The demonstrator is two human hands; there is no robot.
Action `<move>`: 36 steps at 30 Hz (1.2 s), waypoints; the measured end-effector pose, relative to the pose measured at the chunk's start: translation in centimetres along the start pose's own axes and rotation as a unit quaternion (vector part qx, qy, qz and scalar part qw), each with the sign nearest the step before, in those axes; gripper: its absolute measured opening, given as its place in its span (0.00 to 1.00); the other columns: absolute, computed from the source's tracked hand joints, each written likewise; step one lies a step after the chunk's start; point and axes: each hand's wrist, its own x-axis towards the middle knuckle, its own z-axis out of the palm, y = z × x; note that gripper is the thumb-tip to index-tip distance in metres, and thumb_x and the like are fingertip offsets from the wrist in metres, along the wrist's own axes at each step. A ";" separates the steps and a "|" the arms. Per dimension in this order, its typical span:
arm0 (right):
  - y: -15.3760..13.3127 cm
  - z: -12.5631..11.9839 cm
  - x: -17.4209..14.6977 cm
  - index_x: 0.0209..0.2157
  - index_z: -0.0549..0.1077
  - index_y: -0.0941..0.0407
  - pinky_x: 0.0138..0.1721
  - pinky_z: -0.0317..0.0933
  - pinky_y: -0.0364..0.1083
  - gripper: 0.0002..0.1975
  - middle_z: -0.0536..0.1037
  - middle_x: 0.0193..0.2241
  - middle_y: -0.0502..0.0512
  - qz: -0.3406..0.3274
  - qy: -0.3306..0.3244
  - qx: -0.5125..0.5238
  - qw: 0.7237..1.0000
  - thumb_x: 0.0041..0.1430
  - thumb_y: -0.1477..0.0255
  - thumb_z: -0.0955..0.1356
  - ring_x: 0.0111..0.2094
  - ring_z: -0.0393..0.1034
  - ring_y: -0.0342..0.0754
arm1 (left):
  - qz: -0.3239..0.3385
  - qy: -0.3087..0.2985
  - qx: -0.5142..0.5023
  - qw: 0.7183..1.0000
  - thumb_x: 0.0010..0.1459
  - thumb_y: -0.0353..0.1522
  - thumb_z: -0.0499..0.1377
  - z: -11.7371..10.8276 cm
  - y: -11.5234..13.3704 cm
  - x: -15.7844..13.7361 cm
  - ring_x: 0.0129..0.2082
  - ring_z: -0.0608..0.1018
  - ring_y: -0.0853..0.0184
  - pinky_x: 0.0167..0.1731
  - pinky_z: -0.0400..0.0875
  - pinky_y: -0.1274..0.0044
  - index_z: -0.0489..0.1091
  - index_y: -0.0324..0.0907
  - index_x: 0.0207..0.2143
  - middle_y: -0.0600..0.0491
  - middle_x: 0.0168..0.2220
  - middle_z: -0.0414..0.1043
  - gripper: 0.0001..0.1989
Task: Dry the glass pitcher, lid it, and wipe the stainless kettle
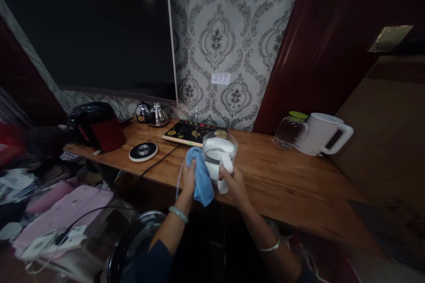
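Observation:
My right hand (234,181) is wrapped round the white handle of a clear glass kettle (217,159) with a white band and base. The kettle is held up at the front edge of the wooden table, tilted a little. In my left hand (189,179) is a bunched blue cloth (202,181), which lies against the kettle's left side; part of its lower end hangs down. Just behind the kettle stands a black tea stove panel (181,130) with gold flowers and a thin metal spout (196,121).
A round black kettle base (143,152) with a cord lies left on the table (265,172). Two small metal pots (158,116) and a red-black appliance (99,126) stand behind. At right are a green-lidded glass jug (291,129) and white kettle (320,135). Below is a metal basin (133,234).

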 end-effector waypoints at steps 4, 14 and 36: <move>-0.1 -2.2 0.6 0.14 0.66 0.54 0.22 0.56 0.43 0.26 0.66 0.13 0.47 -0.007 0.023 0.007 1.000 0.49 0.50 0.73 0.17 0.59 0.42 | -0.003 -0.022 0.008 1.000 0.52 0.45 0.63 -0.2 0.0 1.5 0.47 0.80 0.54 0.53 0.72 0.63 0.76 0.42 0.40 0.45 0.42 0.80 0.18; 0.0 -7.9 3.6 0.12 0.61 0.53 0.15 0.50 0.42 0.29 0.60 0.07 0.44 -0.021 0.013 0.050 0.998 0.45 0.48 0.75 0.12 0.52 0.39 | -0.094 -0.102 -0.097 0.986 0.43 0.45 0.69 2.2 -0.3 3.5 0.47 0.81 0.51 0.54 0.72 0.61 0.78 0.40 0.38 0.44 0.39 0.81 0.22; -0.5 -8.1 3.8 0.17 0.65 0.54 0.15 0.49 0.40 0.26 0.61 0.10 0.42 -0.020 0.083 0.013 0.996 0.41 0.48 0.75 0.14 0.51 0.38 | 0.314 -0.002 0.165 0.935 0.54 0.27 0.59 7.3 1.1 -8.5 0.54 0.70 0.58 0.55 0.66 0.64 0.71 0.45 0.47 0.46 0.52 0.62 0.16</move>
